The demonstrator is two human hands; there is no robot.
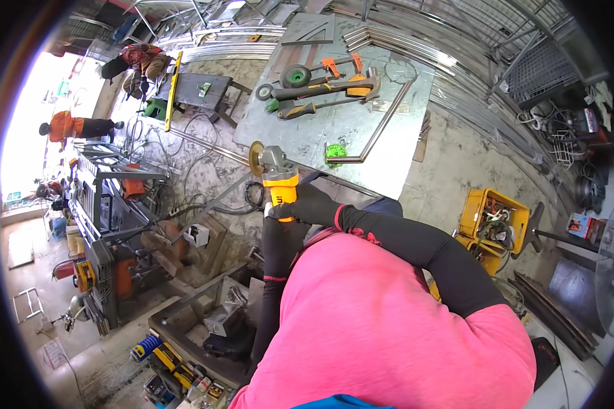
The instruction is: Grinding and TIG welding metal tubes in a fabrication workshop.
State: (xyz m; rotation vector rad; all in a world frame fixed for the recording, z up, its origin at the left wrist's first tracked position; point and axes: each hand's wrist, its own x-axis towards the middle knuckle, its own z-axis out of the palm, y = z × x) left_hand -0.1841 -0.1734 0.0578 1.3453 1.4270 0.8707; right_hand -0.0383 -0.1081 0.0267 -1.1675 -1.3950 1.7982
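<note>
A yellow-and-grey angle grinder (pixel 280 187) is in front of my body, its round disc (pixel 256 158) pointing away to the left. My right hand (pixel 312 203), in dark covering, is closed around the grinder's yellow body. My left hand (pixel 278 221) grips its near end from below, with the fingers partly hidden. Just beyond stands a metal-topped worktable (pixel 378 170). On it lie an angled metal tube (pixel 387 123) and a bright green round piece (pixel 335 155) by the tube's near end. Farther back are a hammer (pixel 370 84) and a screwdriver (pixel 297 110).
Behind the tools, bent metal tubes (pixel 402 48) lie on the table. A yellow crate (pixel 481 204) of small items stands at right. Cables (pixel 201 198) run over the floor at left, near a metal rack (pixel 106 204). Two people (pixel 82 128) are at far left.
</note>
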